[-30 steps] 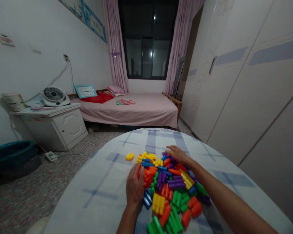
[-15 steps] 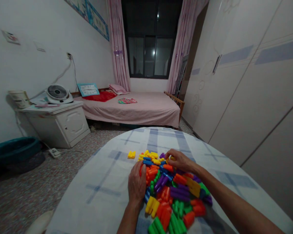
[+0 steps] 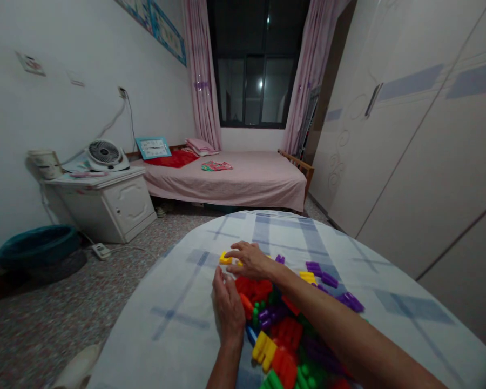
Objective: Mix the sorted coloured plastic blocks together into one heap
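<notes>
A heap of coloured plastic building blocks (image 3: 281, 335) lies on a round table under a white cloth with blue checks (image 3: 174, 324). My left hand (image 3: 228, 305) rests flat against the heap's left edge, fingers together and stretched. My right hand (image 3: 249, 258) has crossed over to the far left of the heap, palm down with fingers spread over yellow blocks (image 3: 225, 259). A few purple blocks (image 3: 329, 279) and a yellow one (image 3: 308, 277) lie loose on the cloth to the right of my right forearm.
A bed with a pink cover (image 3: 243, 181) stands beyond the table under a dark window. A white cabinet (image 3: 109, 202) with a fan (image 3: 104, 154) is at the left wall, a teal basin (image 3: 36, 249) on the floor. Wardrobe doors (image 3: 421, 146) line the right.
My right hand has swept from the heap's far right side across to its far left. The heap has shifted and some purple and yellow blocks now lie loose at the right. The camera moved closer.
</notes>
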